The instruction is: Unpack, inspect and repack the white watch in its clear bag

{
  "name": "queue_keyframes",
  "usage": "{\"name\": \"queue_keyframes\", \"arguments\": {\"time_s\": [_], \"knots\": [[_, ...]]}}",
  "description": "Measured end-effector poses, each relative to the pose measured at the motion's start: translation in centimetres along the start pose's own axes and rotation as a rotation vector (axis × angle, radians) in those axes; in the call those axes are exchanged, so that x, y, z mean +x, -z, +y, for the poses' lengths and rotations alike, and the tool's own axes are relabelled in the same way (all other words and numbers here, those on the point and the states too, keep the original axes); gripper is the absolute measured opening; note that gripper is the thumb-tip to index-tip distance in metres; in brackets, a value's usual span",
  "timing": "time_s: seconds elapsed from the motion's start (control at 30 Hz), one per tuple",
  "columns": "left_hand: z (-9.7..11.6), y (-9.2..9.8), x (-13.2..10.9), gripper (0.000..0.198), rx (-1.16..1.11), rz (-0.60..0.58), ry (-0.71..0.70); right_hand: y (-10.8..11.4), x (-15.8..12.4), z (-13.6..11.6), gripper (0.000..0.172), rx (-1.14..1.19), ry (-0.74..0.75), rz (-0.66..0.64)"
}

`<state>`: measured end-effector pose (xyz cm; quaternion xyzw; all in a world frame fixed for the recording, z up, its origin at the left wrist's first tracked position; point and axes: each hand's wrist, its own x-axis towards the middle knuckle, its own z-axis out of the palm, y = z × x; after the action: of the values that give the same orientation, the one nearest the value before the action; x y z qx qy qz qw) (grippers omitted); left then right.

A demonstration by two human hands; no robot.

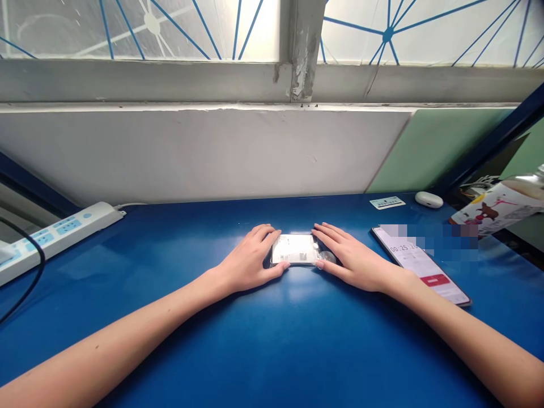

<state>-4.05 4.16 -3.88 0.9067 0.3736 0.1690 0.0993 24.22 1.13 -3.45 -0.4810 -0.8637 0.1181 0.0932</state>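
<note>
A small flat white packet [294, 249] in clear wrap lies on the blue table [272, 340], near the middle. My left hand [249, 259] rests flat against its left edge, fingers stretched out and thumb along the near side. On the packet's right edge my right hand [351, 258] lies the same way, fingers extended. Both hands touch the packet without lifting it.
A phone [423, 272] with a lit timer screen lies just right of my right hand. Behind it sit a small white card [387, 202] and a white earbud case [429, 199]. A power strip [51, 235] with a black cable lies at the far left. A printed bag [497, 207] is at the right edge.
</note>
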Motion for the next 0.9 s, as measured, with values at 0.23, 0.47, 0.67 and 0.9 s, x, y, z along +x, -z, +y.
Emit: {"name": "queue_keyframes", "arguments": {"time_s": [0.23,0.47,0.67,0.9], "knots": [[0.0,0.1,0.1,0.065,-0.028,-0.011,0.003,0.5,-0.1,0.4,0.075,0.016,-0.018,-0.004],[-0.1,0.0,0.0,0.066,-0.019,-0.05,0.03,0.8,-0.2,0.8,0.076,0.009,-0.021,-0.031],[0.0,0.1,0.1,0.068,-0.014,-0.052,0.037,0.6,-0.1,0.8,0.084,-0.016,-0.046,-0.066],[-0.1,0.0,0.1,0.067,-0.041,-0.035,0.04,0.5,-0.1,1.1,0.079,0.003,-0.029,-0.039]]}}
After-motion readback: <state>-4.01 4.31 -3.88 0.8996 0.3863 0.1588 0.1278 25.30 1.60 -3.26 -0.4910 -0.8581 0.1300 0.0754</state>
